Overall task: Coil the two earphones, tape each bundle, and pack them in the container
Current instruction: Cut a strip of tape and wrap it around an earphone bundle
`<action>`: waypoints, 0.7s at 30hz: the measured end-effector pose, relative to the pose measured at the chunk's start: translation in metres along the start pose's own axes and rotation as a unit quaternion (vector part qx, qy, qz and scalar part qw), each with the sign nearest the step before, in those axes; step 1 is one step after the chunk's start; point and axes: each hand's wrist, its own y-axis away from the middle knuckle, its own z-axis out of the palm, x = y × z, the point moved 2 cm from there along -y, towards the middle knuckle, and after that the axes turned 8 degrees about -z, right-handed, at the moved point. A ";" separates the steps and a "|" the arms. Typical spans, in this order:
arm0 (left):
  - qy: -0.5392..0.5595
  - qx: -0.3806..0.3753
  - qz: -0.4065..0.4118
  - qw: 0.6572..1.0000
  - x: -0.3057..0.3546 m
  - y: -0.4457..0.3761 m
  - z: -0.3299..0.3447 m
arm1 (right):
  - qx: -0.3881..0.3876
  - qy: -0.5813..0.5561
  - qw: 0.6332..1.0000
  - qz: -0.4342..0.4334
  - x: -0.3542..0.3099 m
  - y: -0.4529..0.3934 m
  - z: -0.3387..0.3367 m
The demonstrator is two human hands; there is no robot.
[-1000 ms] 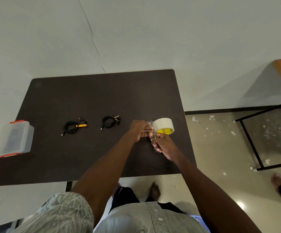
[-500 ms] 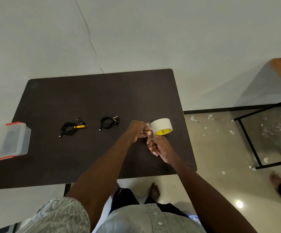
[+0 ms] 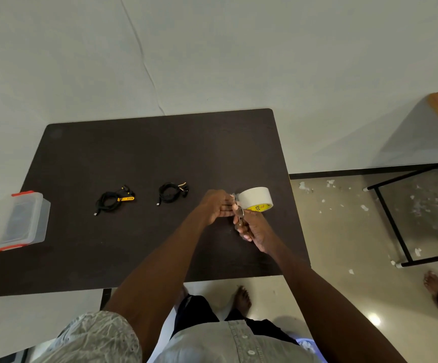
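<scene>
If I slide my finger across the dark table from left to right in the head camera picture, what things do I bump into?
Plastic container → earphone bundle with the yellow clip → second earphone bundle → left hand → tape roll.

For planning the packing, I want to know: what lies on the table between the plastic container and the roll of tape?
In the head view, two coiled earphones lie between the container and the tape roll: one with a yellow remote, then another, nearer the left hand.

A plain indoor room, perhaps a home workspace: a dark brown rectangular table against a bare white wall, with a littered beige tiled floor at three o'clock.
</scene>
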 end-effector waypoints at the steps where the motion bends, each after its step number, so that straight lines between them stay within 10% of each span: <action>1: 0.000 -0.002 0.000 1.000 0.000 0.001 0.001 | 0.000 -0.001 1.000 0.003 -0.001 -0.001 0.001; 21: -0.006 -0.009 0.015 1.000 -0.004 0.000 0.000 | 0.035 0.034 0.999 -0.001 -0.006 -0.009 0.009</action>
